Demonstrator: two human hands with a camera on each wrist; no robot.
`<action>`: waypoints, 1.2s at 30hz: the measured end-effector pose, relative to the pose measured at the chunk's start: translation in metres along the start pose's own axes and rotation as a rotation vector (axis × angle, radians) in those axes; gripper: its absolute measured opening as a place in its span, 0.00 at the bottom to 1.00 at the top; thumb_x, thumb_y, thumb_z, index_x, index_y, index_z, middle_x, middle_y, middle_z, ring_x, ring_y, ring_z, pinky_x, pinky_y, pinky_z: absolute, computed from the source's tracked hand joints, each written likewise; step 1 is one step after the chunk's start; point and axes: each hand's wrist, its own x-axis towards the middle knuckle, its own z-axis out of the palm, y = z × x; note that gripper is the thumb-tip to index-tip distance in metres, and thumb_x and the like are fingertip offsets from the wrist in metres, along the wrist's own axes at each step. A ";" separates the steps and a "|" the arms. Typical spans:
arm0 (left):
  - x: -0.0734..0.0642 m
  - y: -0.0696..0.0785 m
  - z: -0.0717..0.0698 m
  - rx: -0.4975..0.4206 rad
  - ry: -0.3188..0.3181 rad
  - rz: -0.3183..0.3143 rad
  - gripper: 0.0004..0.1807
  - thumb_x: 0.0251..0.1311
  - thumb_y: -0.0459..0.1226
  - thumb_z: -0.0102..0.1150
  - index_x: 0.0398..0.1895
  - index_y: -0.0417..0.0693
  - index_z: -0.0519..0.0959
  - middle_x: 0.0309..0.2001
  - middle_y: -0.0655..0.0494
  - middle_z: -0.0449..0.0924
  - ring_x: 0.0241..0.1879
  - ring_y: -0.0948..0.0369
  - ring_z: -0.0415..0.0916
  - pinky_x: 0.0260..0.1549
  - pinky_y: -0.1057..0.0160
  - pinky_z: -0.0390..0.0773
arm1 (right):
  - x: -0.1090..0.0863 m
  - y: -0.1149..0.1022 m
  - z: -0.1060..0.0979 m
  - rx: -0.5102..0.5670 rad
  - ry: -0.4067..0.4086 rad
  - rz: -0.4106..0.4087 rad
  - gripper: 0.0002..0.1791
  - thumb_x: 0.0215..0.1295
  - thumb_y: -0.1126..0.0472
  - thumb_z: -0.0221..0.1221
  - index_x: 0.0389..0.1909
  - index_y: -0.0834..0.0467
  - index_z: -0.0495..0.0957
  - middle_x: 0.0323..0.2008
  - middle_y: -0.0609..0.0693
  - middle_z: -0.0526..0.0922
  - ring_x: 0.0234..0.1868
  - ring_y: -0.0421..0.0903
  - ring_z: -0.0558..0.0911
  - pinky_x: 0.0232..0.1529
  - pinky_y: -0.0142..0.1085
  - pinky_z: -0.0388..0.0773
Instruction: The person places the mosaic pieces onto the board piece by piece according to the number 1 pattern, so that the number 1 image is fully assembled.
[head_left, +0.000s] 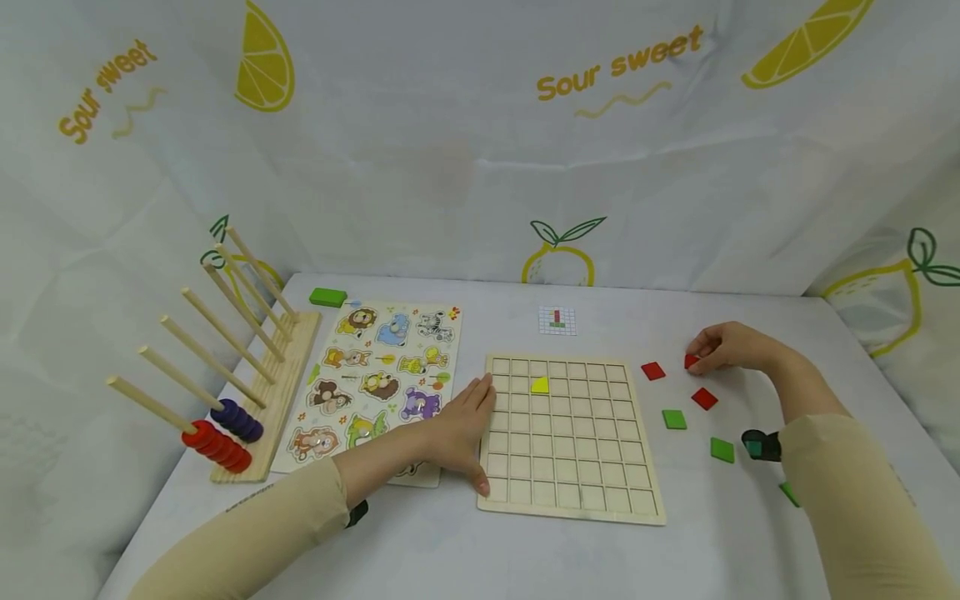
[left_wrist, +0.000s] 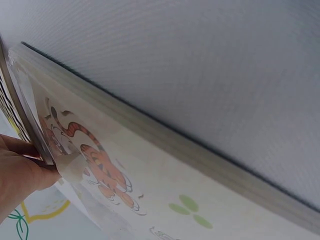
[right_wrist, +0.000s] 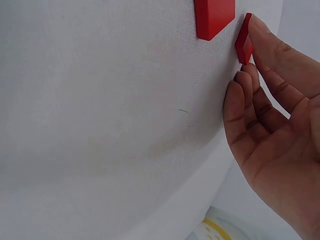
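from where i stand, taking the grid board (head_left: 583, 448) as my clock with twelve away from the person, the right hand (head_left: 731, 346) is at two, its thumb and fingertips closed in a pinch on a red tile (head_left: 691, 362); whether that tile is wholly off the cloth i can't tell. the left hand (head_left: 459, 429) lies at nine, fingers outstretched and thumb spread along the board's edge, gripping nothing, apparently bracing it.

i'd judge this to be the picking-up step, early on: only a yellow piece (head_left: 541, 385) sits in a cell, towards eleven. the next move seems to call for carrying the tile towards nine and squaring it over a chosen cell, perhaps guided by the printed card (head_left: 557, 320) at twelve.

the tile is a thin, smooth, painted square; two more, a near red tile (head_left: 653, 370) and a lower red tile (head_left: 704, 399), lie loose around two. green tiles (head_left: 674, 419) scatter from three towards four, one partly behind the sleeve. the board is pale wood with raised ridges; the yellow piece has one rounded corner. between nine and ten lie a flat animal puzzle (head_left: 378, 386) and a pegged wooden abacus (head_left: 281, 392) with glossy ring beads, on softly woven white cloth (head_left: 420, 550).
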 end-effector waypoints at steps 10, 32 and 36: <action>0.001 0.001 -0.001 0.018 0.007 0.012 0.76 0.36 0.59 0.79 0.78 0.32 0.40 0.80 0.38 0.27 0.81 0.44 0.29 0.80 0.52 0.43 | 0.001 0.000 -0.001 -0.006 -0.004 -0.004 0.19 0.58 0.58 0.68 0.42 0.67 0.76 0.32 0.49 0.78 0.37 0.45 0.73 0.38 0.34 0.74; 0.000 0.001 -0.001 -0.007 0.002 -0.002 0.77 0.35 0.58 0.79 0.78 0.33 0.38 0.80 0.39 0.26 0.81 0.44 0.28 0.81 0.53 0.42 | 0.005 -0.001 -0.004 0.006 0.017 -0.025 0.13 0.65 0.66 0.58 0.47 0.69 0.73 0.39 0.55 0.79 0.41 0.49 0.75 0.40 0.34 0.79; -0.001 0.002 -0.002 -0.020 -0.001 -0.003 0.77 0.35 0.57 0.79 0.78 0.33 0.38 0.80 0.39 0.26 0.81 0.45 0.28 0.81 0.53 0.41 | 0.003 -0.004 -0.005 0.012 0.027 -0.036 0.13 0.66 0.67 0.55 0.49 0.69 0.72 0.40 0.57 0.78 0.42 0.50 0.75 0.41 0.34 0.80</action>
